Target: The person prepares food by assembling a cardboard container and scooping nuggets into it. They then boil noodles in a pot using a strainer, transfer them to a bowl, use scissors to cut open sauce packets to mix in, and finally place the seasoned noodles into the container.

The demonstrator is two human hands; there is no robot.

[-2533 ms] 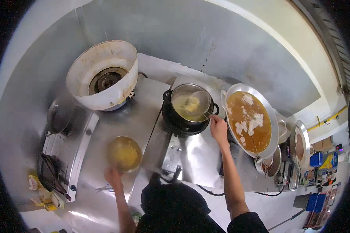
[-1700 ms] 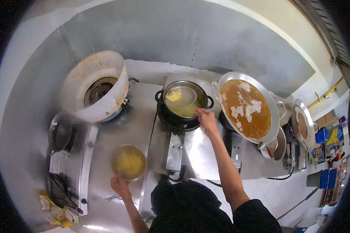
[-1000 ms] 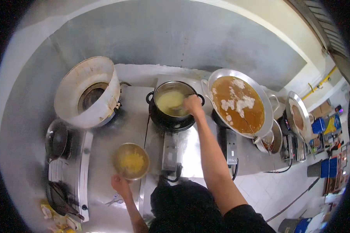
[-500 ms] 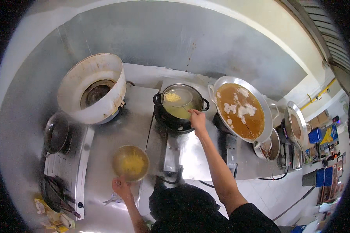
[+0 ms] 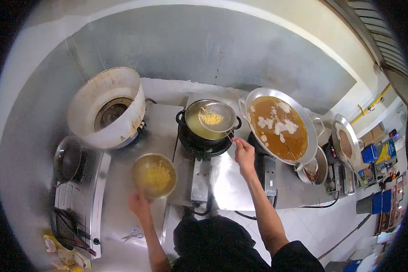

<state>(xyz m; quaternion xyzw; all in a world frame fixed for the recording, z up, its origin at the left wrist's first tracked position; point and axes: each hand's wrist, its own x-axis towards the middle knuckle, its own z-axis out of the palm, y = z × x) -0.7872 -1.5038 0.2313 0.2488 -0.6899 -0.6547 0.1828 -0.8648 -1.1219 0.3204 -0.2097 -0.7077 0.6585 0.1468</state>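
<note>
My right hand (image 5: 245, 156) is closed round the thin handle of a wire-mesh strainer (image 5: 222, 111). In the strainer's basket sits a small heap of yellow noodle-like pieces (image 5: 211, 118). The basket is above a black-handled pot (image 5: 198, 136) that holds pale yellow-green liquid. To the left, my left hand (image 5: 139, 205), a little blurred, grips the near rim of a round metal bowl (image 5: 143, 158). More of the yellow pieces (image 5: 158, 177) lie inside this bowl, which is tilted toward the pot.
A wide pan (image 5: 310, 122) of brown liquid with white foamy patches stands right of the pot, a smaller pot (image 5: 323, 168) beside it. Scissors (image 5: 133, 234) lie on the steel counter. A big white burner ring (image 5: 130, 113) and a dark pan (image 5: 68, 158) stand left.
The strainer has risen and shifted right and nearer, its yellow pieces with it. My right hand has drawn back toward me. My left hand and the bowl have moved slightly farther away.
</note>
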